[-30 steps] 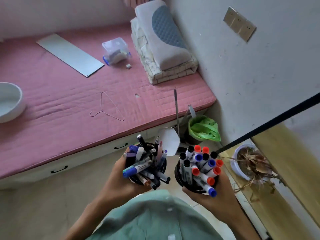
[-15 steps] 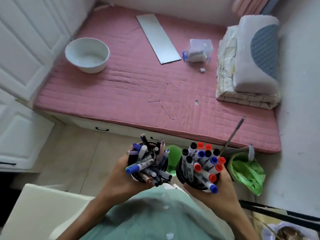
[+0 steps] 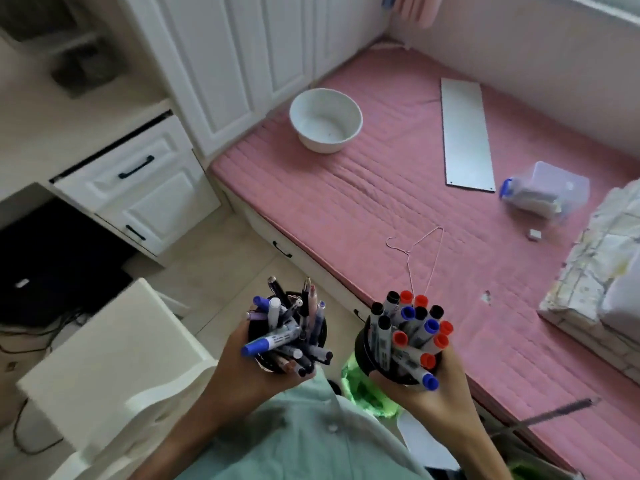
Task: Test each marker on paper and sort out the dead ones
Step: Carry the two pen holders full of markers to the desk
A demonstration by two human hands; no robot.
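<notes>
My left hand [image 3: 242, 372] grips a black pen cup [image 3: 320, 332] crammed with mixed pens and a blue-capped marker [image 3: 268, 342] lying across the top. My right hand [image 3: 440, 400] grips a second black cup [image 3: 367, 355] from below; it is packed with upright whiteboard markers [image 3: 414, 327] with black, red and blue caps. Both cups are held close to my chest, above the floor. No paper is in view.
A pink mattress [image 3: 398, 209] carries a white bowl [image 3: 325, 121], a grey board [image 3: 465, 136], a clear plastic box [image 3: 543, 190], a wire hanger [image 3: 419, 258] and folded bedding [image 3: 595, 292]. A white chair [image 3: 104, 368] stands at left, white drawers [image 3: 138, 181] beyond, a green-lined bin [image 3: 367, 393] below.
My view has swung left: the wall, plant and bin slid right, the wardrobe, drawers and chair came into sight. Both hands keep holding the cups in the same way.
</notes>
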